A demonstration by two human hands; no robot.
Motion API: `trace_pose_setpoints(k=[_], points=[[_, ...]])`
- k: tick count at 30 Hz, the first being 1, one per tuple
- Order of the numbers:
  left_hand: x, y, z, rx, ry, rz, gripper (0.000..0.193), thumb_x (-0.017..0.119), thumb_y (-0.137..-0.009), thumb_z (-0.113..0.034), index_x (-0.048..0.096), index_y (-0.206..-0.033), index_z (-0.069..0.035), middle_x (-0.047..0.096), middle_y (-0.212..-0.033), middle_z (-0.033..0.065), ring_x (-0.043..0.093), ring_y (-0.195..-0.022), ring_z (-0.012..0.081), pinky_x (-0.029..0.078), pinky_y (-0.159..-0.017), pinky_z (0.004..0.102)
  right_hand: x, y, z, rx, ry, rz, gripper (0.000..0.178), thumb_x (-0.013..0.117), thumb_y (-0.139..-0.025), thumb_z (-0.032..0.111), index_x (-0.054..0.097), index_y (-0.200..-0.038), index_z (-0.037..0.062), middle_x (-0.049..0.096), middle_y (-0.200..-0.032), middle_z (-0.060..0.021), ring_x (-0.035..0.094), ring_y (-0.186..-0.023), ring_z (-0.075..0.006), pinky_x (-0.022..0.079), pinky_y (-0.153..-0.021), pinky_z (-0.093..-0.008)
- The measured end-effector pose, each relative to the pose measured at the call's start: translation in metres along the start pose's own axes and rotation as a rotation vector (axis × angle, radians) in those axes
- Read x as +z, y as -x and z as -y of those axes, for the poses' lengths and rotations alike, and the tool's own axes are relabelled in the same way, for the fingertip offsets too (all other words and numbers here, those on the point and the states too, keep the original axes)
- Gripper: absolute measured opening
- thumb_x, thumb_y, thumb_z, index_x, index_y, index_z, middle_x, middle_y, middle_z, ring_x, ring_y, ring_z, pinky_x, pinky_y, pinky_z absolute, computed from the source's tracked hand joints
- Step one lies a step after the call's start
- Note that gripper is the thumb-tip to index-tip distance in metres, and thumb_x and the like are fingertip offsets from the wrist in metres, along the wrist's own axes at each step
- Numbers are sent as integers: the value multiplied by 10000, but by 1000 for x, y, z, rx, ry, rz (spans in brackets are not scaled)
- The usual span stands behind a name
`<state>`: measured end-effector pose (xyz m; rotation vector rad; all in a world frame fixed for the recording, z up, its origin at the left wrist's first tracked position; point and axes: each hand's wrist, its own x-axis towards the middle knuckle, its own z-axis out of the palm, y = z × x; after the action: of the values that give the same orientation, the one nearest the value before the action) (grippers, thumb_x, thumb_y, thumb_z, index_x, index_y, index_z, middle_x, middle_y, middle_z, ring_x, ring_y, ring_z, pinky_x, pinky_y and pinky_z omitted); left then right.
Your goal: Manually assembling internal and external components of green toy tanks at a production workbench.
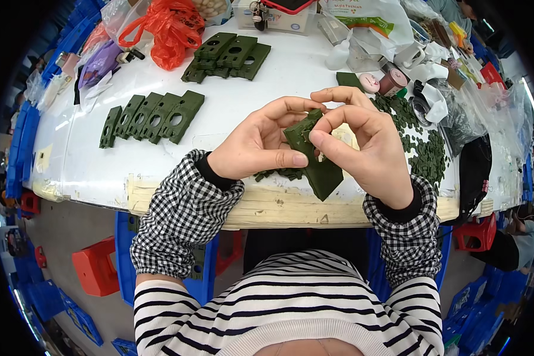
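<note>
Over the front edge of the table, a dark green plastic toy tank hull [325, 178] is held tilted between both hands. My left hand [243, 145] grips its left side, thumb in front and fingers behind. With thumb and bent fingers, my right hand [374, 148] pinches at the upper part of the hull. Whether a small loose piece is between those fingertips is hidden. Under the hands lie a few small green parts [279, 174]. Many more small green parts [428, 157] are heaped right of my right hand.
Similar hulls with round holes lie in a row [154, 118] at left and in a stack [228, 56] farther back. Red plastic bags [169, 35], a squeeze bottle [338, 56], a pinkish jar [393, 82] and a black bag [476, 172] stand around. A red stool [95, 267] is below.
</note>
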<state>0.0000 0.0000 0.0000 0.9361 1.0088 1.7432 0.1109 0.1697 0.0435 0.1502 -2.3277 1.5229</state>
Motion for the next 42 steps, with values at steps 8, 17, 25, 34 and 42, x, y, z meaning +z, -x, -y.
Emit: trace_pose_setpoints(k=[8,17,25,34,42], points=[[-2,0,-1,-23,-24,4,734,743,-802,-44,358,-1426,-6,517,-1344,150,534,-1245,209,447,-1066,351,3,0,0,-11,15,-20,80,731,-765,125,709,-784,50,633,-1127,-137,575,-1093,-253,411,-987,-391],[-4,0,2,-4,-35,-5,733,745,-802,-53,360,-1423,0,514,-1351,155,513,-1271,218,423,-1088,358,5,0,-1,-39,52,-36,78,719,-764,115,692,-785,45,618,-1130,-136,567,-1095,-255,421,-976,-386],[-4,0,1,-10,-49,-14,738,744,-798,-40,355,-1425,-2,517,-1348,151,517,-1264,214,426,-1082,355,6,0,-1,-33,46,-41,82,715,-762,114,677,-769,43,611,-1135,-140,560,-1102,-256,423,-969,-385],[-6,-1,4,18,-54,27,720,736,-810,-16,357,-1421,-5,515,-1339,154,535,-1231,208,470,-1013,337,5,-1,-2,-76,58,-32,90,726,-752,102,662,-753,38,613,-1105,-147,562,-1093,-260,428,-953,-382],[-6,-1,3,7,-27,67,749,727,-833,-62,319,-1458,-3,511,-1354,166,538,-1240,236,462,-1044,382,3,3,2,-91,70,-29,114,726,-784,113,645,-785,34,609,-1096,-150,561,-1099,-256,429,-948,-377]])
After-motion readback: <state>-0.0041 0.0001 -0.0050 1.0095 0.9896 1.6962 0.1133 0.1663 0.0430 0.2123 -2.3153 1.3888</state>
